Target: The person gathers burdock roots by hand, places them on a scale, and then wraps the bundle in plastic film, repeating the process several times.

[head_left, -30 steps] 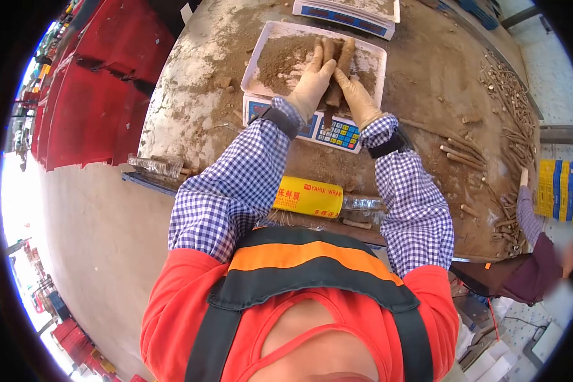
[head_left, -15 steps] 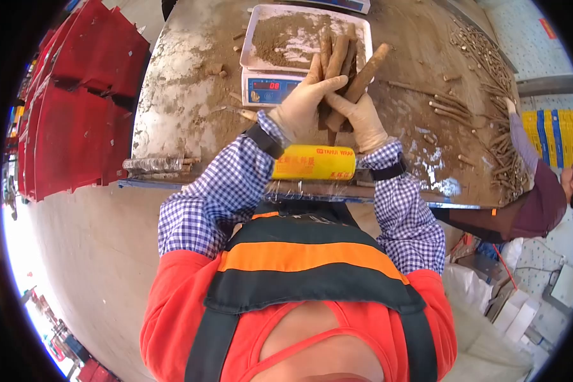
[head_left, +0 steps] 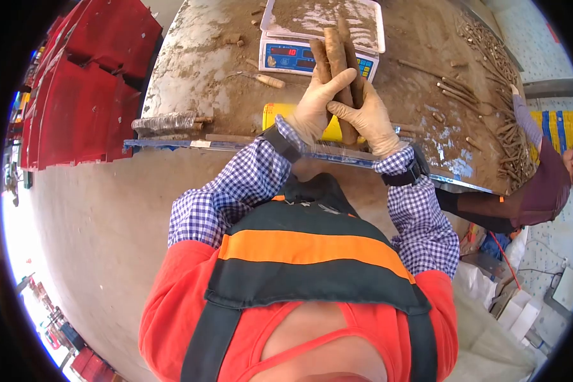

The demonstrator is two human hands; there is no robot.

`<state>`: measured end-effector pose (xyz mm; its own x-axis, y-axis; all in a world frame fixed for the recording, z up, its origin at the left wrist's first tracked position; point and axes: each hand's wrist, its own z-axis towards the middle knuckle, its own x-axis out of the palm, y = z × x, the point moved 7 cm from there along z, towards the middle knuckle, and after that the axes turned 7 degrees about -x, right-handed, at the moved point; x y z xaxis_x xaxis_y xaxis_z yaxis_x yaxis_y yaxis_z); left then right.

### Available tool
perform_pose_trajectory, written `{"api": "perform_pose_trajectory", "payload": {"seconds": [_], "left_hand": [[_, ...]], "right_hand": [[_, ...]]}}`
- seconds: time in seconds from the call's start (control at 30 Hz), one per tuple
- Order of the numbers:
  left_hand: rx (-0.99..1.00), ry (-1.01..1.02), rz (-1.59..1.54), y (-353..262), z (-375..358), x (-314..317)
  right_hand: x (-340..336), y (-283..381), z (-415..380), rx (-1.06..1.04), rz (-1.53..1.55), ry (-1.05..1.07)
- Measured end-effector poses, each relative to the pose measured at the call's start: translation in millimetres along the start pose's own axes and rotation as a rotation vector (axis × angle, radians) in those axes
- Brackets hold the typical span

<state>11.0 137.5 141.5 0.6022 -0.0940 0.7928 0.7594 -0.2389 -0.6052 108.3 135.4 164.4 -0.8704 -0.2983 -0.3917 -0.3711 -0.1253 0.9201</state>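
Note:
A bundle of thick, brown, soil-covered roots (head_left: 335,57) stands roughly upright between my two gloved hands, above the table's front edge. My left hand (head_left: 313,109) grips it from the left, its thumb across the front. From the right, my right hand (head_left: 370,120) wraps the same bundle, its thumb also crossing the front. Right behind the roots is a digital scale (head_left: 318,57) with red digits and a soil-dusted white tray (head_left: 280,28). Partly hidden below my hands lies a yellow cling-wrap box (head_left: 271,116).
A wooden-handled knife (head_left: 269,81) and a film-wrapped bundle (head_left: 169,125) lie left on the table. Loose roots (head_left: 459,90) and a long root pile (head_left: 512,153) lie right, where another person (head_left: 544,172) reaches in. Red crates (head_left: 76,114) stand far left.
The roots have moved away from over the scale's tray, towards my body, and are gathered closer together. My view has shifted, and the scale's red digits differ.

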Motion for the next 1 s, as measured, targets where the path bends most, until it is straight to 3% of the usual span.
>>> {"api": "perform_pose_trajectory", "payload": {"seconds": [0.07, 0.13, 0.2, 0.27, 0.37, 0.47, 0.5, 0.53, 0.6, 0.63, 0.7, 0.8, 0.87, 0.93, 1.0], "left_hand": [[-0.016, -0.056, 0.01, 7, -7, 10], [0.063, -0.091, 0.07, 20, -13, 17], [-0.097, -0.084, 0.119, 40, -22, 24], [-0.289, -0.076, -0.024, 72, -32, 15], [-0.407, -0.063, -0.151, 97, -59, 37], [-0.329, 0.008, -0.054, 126, -63, 35], [-0.342, -0.001, 0.006, 131, -63, 45], [-0.34, -0.039, 0.037, 131, -65, 53], [-0.227, -0.078, 0.212, 138, -59, 57], [-0.294, -0.164, 0.307, 141, -61, 52], [-0.344, -0.224, 0.285, 138, -69, 70], [-0.401, -0.194, 0.291, 129, -82, 88], [-0.489, -0.032, 0.199, 129, -87, 98], [-0.576, -0.022, 0.111, 121, -91, 73], [-0.265, -0.215, 0.998, 82, -89, 1]], "right_hand": [[-3, -4, -11, 0.065, 0.172, 0.05], [-6, -5, -26, -0.078, 0.236, 0.079], [-17, -45, -46, -0.151, 0.093, -0.026], [-28, -31, -71, -0.241, 0.119, 0.041], [-44, -34, -103, -0.187, 0.119, 0.04], [-54, -42, -109, -0.171, 0.343, 0.108], [-61, -39, -111, -0.178, 0.248, 0.077], [-60, -41, -117, -0.03, 0.428, 0.165], [-59, -56, -128, -0.036, 0.391, 0.011], [-50, -58, -136, -0.042, 0.397, 0.033], [-38, -68, -154, 0.111, 0.973, -0.104], [-25, -103, -171, 0.267, 1.198, -0.087], [-21, -105, -180, 0.268, 1.382, -0.108], [-29, -122, -190, 0.304, 1.427, -0.262], [-45, -142, -187, 0.24, 1.287, -0.231]]}}
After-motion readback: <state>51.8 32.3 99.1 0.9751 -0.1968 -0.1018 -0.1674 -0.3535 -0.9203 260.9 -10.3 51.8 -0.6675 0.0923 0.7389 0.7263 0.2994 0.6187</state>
